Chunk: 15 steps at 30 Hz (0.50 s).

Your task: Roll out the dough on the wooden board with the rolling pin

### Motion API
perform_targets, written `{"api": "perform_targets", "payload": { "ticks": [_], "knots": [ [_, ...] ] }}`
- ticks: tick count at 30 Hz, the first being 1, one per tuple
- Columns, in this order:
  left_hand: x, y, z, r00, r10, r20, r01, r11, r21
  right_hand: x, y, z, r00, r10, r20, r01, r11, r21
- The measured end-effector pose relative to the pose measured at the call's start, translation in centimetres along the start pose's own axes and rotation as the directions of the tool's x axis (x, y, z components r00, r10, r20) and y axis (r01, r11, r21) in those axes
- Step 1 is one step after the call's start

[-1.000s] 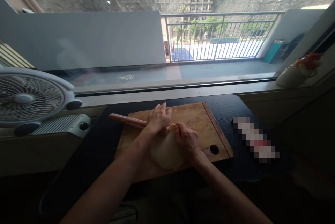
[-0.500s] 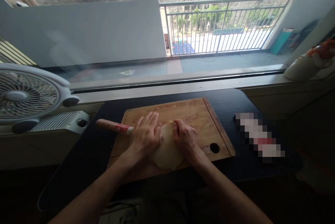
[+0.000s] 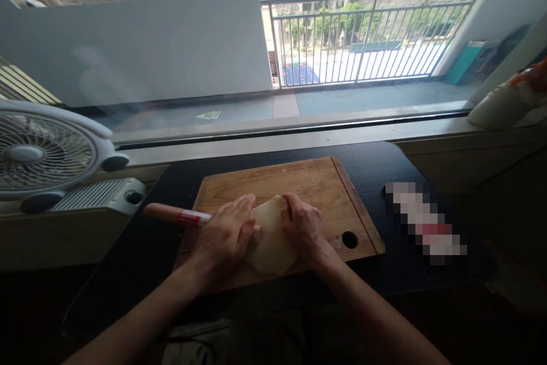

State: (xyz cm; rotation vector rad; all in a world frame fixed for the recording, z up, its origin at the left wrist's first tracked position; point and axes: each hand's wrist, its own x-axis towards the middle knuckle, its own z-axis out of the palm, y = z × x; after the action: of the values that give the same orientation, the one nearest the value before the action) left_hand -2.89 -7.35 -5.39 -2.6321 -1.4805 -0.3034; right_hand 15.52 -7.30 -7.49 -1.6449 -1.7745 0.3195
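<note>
A rolling pin (image 3: 164, 213) with a red-and-white label lies slantwise under my left hand (image 3: 224, 231). My palm presses on the pin with the fingers stretched out flat, and its right end peeks out past the thumb. A thin pale sheet of dough (image 3: 273, 240), roughly round, lies on a wooden cutting board (image 3: 273, 180). The pin's right end rests on the dough's left part. At the dough's right edge, my right hand (image 3: 302, 224) is closed with curled fingers on the sheet; the fingertips are partly hidden.
Under the board stands a dark table (image 3: 371, 163). The board has a round hole (image 3: 349, 240) near its right corner. On the table's right lies a pixelated item (image 3: 423, 222). A fan (image 3: 47, 151) stands at the left, and a white pot (image 3: 498, 106) at the right, by the window.
My left hand and the rolling pin have moved left and slightly toward me, baring more of the dough. My right hand stays at the dough's edge. The view has shifted slightly.
</note>
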Motion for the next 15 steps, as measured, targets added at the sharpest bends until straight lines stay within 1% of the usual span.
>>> {"api": "perform_targets", "payload": {
  "ticks": [2,4,6,7,9,11,13,15],
  "knots": [
    [3.6,-0.2,0.3,0.998,-0.066,0.005,0.066,0.998,-0.002,0.0,0.1,0.1,1.0,0.002,-0.009,-0.002,1.0,0.007],
    [7.1,-0.2,0.4,0.991,-0.129,0.034,0.129,0.992,-0.003,-0.1,0.1,0.0,1.0,-0.002,-0.019,0.002,1.0,0.016],
    [9.2,0.2,0.3,0.987,-0.141,0.078,0.141,0.99,0.009,-0.1,0.1,-0.1,0.999,-0.009,-0.032,0.01,1.0,0.022],
    [9.4,0.3,0.2,0.986,-0.131,0.101,0.13,0.991,0.02,-0.2,0.1,-0.2,0.999,-0.011,-0.037,0.012,1.0,0.023],
    [8.1,0.5,-0.1,0.987,-0.107,0.12,0.103,0.994,0.04,-0.2,0.1,-0.2,0.999,-0.012,-0.038,0.013,1.0,0.019],
    [5.1,0.3,-0.4,0.988,-0.098,0.119,0.095,0.995,0.026,-0.2,0.1,-0.3,0.999,-0.009,-0.031,0.01,1.0,0.013],
    [1.8,-0.5,-0.7,0.987,-0.093,0.132,0.098,0.995,-0.032,-0.1,0.1,-0.3,1.0,-0.008,-0.02,0.008,1.0,0.009],
    [-0.5,-1.8,-1.0,0.981,-0.109,0.158,0.121,0.99,-0.067,-0.1,0.1,-0.2,1.0,-0.006,-0.01,0.006,1.0,0.008]
  ]
}}
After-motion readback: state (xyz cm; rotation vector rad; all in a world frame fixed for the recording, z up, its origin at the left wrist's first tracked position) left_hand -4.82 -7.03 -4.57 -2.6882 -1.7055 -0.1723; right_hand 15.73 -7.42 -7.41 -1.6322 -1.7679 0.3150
